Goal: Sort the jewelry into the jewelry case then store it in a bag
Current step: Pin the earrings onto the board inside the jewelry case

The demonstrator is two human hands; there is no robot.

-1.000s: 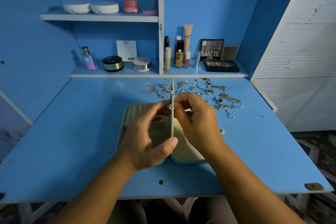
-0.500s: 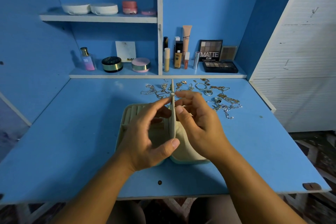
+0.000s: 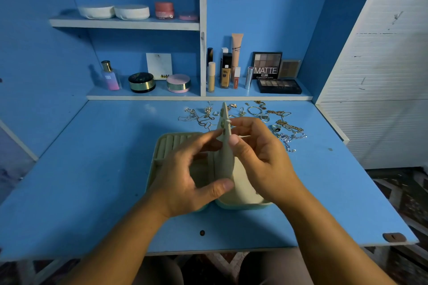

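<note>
An open pale green jewelry case (image 3: pixel 159 152) lies on the blue table in front of me. Its beige middle flap (image 3: pixel 224 157) stands upright, edge toward me, with small earrings pinned near its top. My left hand (image 3: pixel 185 176) holds the flap between thumb at the bottom and fingers higher up. My right hand (image 3: pixel 257 157) pinches the flap's upper part from the right with thumb and fingers. Behind the case a pile of loose jewelry (image 3: pixel 278 122) is spread out: gold and silver chains, rings and bangles.
Cosmetics stand on the back shelf: a perfume bottle (image 3: pixel 110 76), round compacts (image 3: pixel 141 82), tubes, a MATTE eyeshadow palette (image 3: pixel 266 66). A white slatted panel (image 3: pixel 382 76) bounds the right side. The table's front edge (image 3: pixel 208 251) is close to my lap.
The flap has tilted slightly so its left face shows. My right thumb has moved up along the flap's edge; my left hand keeps its hold.
</note>
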